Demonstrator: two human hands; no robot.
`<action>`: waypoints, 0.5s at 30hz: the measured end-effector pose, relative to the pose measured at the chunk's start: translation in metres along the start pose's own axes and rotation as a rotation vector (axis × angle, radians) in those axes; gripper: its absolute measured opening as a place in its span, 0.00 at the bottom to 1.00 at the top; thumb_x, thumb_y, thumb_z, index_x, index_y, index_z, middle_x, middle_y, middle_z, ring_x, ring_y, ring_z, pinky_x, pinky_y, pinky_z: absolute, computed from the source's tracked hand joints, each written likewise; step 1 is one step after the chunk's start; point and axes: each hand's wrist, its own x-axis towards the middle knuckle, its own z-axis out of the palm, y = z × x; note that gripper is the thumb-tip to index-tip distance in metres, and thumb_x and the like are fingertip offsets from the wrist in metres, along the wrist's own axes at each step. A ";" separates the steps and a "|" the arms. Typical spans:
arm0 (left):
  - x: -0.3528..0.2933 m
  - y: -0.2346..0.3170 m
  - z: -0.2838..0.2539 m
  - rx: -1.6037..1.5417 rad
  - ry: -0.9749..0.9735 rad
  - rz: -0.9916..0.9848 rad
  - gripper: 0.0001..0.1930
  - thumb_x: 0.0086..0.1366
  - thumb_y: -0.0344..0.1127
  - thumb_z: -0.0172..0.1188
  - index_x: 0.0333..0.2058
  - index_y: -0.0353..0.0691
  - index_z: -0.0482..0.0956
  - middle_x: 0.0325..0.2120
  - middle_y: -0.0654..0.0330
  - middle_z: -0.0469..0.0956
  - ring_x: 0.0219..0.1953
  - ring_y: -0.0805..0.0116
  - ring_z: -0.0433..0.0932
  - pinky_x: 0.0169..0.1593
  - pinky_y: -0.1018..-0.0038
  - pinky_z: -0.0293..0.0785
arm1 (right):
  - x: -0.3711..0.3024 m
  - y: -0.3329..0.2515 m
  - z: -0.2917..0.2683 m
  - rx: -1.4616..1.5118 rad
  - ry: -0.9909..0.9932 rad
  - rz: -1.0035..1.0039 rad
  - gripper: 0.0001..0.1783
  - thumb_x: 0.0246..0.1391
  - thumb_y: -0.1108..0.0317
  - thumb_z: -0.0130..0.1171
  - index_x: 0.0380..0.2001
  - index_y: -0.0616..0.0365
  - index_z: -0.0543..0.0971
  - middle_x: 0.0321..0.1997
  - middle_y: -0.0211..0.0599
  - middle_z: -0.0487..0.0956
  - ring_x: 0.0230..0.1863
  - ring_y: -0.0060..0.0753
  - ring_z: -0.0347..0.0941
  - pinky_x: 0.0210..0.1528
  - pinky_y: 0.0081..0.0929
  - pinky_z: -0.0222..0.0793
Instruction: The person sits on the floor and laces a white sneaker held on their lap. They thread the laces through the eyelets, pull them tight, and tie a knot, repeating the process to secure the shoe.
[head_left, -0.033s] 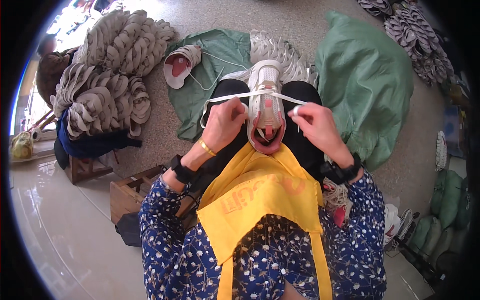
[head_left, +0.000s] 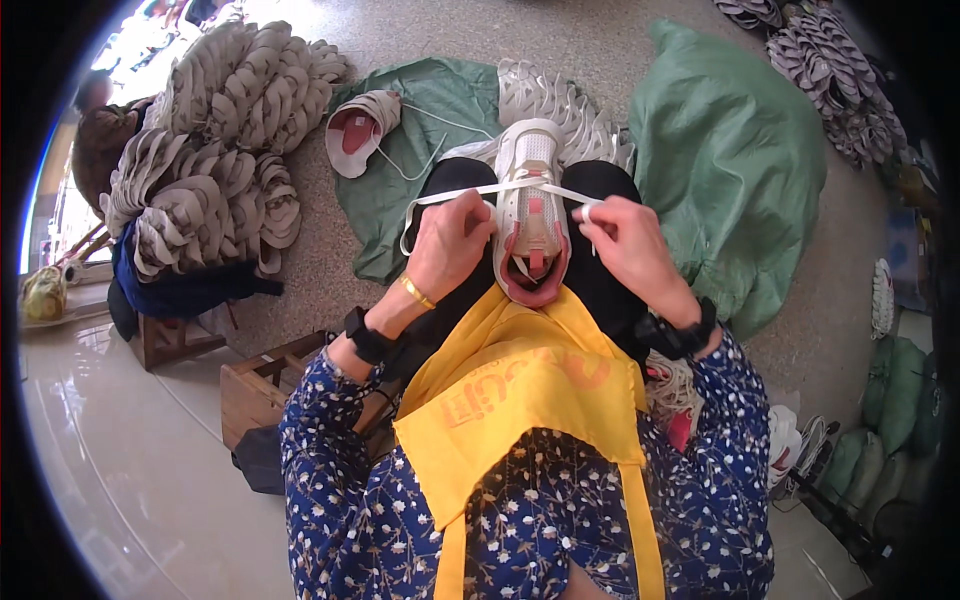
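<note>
Between my knees rests a white and pink shoe upper, toe pointing away and its pink-lined collar nearest me. A flat white shoelace crosses over it near the toe end, one end running to each side. Left of the upper, my left hand is closed in a pinch on the lace, part of which loops out beside the wrist. On the other side my right hand pinches the other lace end between thumb and forefinger. Both hands stay just off the upper's sides.
Another upper with trailing lace lies on green sheeting at the far left. Ahead is a row of white uppers. A bulging green sack stands right; stacked grey uppers and a wooden stool are left.
My right hand has shifted slightly inward, toward the upper, with the lace end still pinched. The left hand and the upper look almost unmoved.
</note>
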 end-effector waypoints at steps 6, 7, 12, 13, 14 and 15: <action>0.025 -0.005 0.010 -0.047 0.128 -0.028 0.07 0.62 0.28 0.64 0.31 0.32 0.75 0.23 0.48 0.82 0.27 0.54 0.85 0.32 0.65 0.77 | 0.039 0.009 0.020 0.373 0.194 0.156 0.13 0.58 0.77 0.62 0.47 0.63 0.84 0.37 0.40 0.84 0.28 0.29 0.82 0.31 0.27 0.79; 0.028 -0.009 0.013 -0.084 0.155 -0.017 0.08 0.62 0.30 0.66 0.32 0.32 0.75 0.23 0.49 0.82 0.27 0.57 0.85 0.32 0.67 0.77 | 0.041 0.004 0.016 0.478 0.155 0.220 0.16 0.62 0.78 0.61 0.53 0.64 0.82 0.42 0.32 0.85 0.36 0.20 0.82 0.41 0.21 0.82; 0.031 -0.014 0.015 -0.153 0.111 -0.101 0.06 0.66 0.27 0.64 0.33 0.31 0.76 0.30 0.58 0.87 0.30 0.79 0.82 0.35 0.79 0.78 | 0.041 0.016 0.025 0.677 0.135 0.245 0.15 0.58 0.82 0.61 0.49 0.66 0.83 0.43 0.36 0.86 0.39 0.21 0.83 0.43 0.22 0.83; 0.031 -0.014 0.015 -0.195 0.099 -0.119 0.06 0.66 0.26 0.64 0.33 0.31 0.76 0.31 0.58 0.87 0.30 0.79 0.82 0.36 0.79 0.79 | 0.040 0.017 0.026 0.685 0.133 0.227 0.15 0.58 0.82 0.61 0.49 0.67 0.83 0.43 0.36 0.86 0.40 0.21 0.83 0.44 0.22 0.83; 0.031 -0.015 0.015 -0.213 0.092 -0.129 0.06 0.66 0.26 0.63 0.33 0.31 0.76 0.32 0.58 0.87 0.31 0.79 0.82 0.37 0.79 0.79 | 0.039 0.019 0.027 0.691 0.131 0.237 0.15 0.58 0.82 0.61 0.49 0.67 0.83 0.42 0.36 0.86 0.40 0.21 0.83 0.45 0.22 0.83; 0.031 -0.015 0.015 -0.232 0.085 -0.140 0.05 0.66 0.25 0.63 0.33 0.31 0.75 0.33 0.59 0.87 0.31 0.79 0.82 0.37 0.79 0.80 | 0.039 0.021 0.028 0.697 0.128 0.247 0.14 0.58 0.82 0.60 0.48 0.67 0.83 0.42 0.36 0.86 0.40 0.22 0.83 0.45 0.22 0.82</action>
